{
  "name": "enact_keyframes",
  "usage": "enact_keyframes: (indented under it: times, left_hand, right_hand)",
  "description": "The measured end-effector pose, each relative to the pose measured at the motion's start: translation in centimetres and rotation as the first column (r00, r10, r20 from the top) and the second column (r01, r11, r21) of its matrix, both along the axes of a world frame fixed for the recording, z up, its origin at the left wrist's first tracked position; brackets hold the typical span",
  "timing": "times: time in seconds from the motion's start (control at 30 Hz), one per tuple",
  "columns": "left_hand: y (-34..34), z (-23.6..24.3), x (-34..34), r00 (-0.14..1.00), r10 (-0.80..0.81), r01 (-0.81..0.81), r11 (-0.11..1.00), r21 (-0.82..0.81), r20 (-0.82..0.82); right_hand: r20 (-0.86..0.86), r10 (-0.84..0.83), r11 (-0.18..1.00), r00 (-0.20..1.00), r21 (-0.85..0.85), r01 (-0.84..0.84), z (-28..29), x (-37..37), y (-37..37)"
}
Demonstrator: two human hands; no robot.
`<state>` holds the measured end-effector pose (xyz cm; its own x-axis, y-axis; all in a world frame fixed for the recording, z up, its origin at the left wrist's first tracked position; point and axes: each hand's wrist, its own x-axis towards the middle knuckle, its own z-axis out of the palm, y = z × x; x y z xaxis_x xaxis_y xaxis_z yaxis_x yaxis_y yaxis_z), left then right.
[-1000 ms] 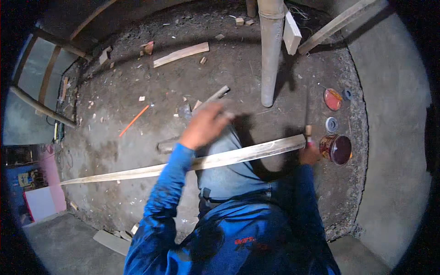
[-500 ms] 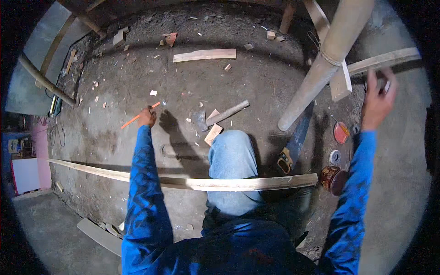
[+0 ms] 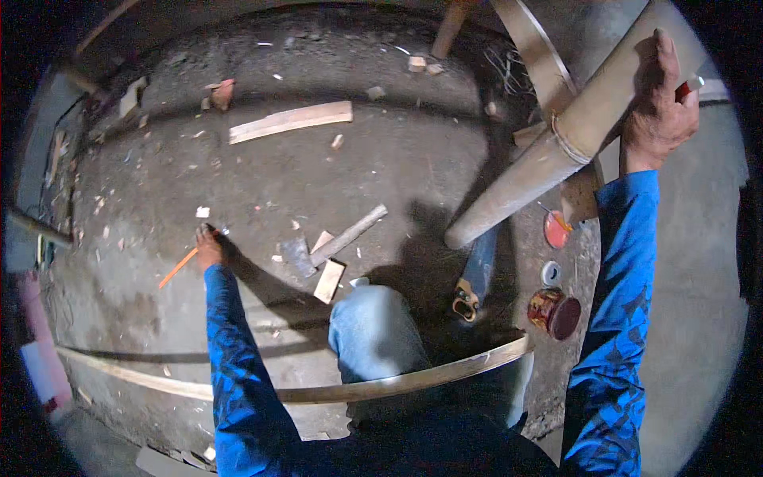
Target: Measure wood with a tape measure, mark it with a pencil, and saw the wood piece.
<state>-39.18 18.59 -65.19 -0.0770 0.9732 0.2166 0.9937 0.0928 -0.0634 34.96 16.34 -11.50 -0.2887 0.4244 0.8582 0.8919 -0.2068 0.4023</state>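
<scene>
My left hand (image 3: 208,248) is closed at the upper end of a thin orange stick (image 3: 176,269) on the floor. My right hand (image 3: 660,119) reaches up to a thick bamboo pole (image 3: 517,179), index finger along its side, with a small red object with a white tip (image 3: 685,91) in its fingers. A hand saw (image 3: 468,294) lies below the pole. A hammer-like tool with a pale handle (image 3: 348,236) and a small wood block (image 3: 329,281) sit near my bent knee (image 3: 373,326). A long timber strip (image 3: 445,374) crosses my leg.
A red-brown can (image 3: 554,314), a tape roll (image 3: 550,273) and a red lid (image 3: 557,230) line the right side. A short board (image 3: 290,121) lies ahead. An upright white-edged board (image 3: 532,48) stands behind the pole, and scraps are scattered around.
My right hand left the saw, which now lies on the floor, and moved up to the pole. My left hand came off the timber onto the orange stick. The view has also shifted.
</scene>
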Motion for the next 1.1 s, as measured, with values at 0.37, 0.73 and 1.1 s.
enact_keyframes:
  times: [0.37, 0.73, 1.1]
  left_hand:
    - [0.5, 3.0, 4.4, 0.974, -0.037, -0.058, 0.913, -0.404, -0.225]
    - [-0.2, 23.4, 14.0, 0.861, -0.45, 0.398, 0.886, 0.238, 0.236]
    - [-15.2, 49.1, 31.5, -0.106, -0.724, -0.057, 0.689, 0.722, 0.682]
  right_hand:
    - [-0.594, 0.42, 0.907, 0.686, 0.287, -0.308, 0.4, -8.3, 0.3]
    - [-0.726, 0.276, 0.957, 0.63, 0.266, -0.112, 2.2, -9.3, -1.6]
    - [-0.726, 0.14, 0.825, 0.673, -0.291, -0.485, 7.2, -6.6, -18.2]
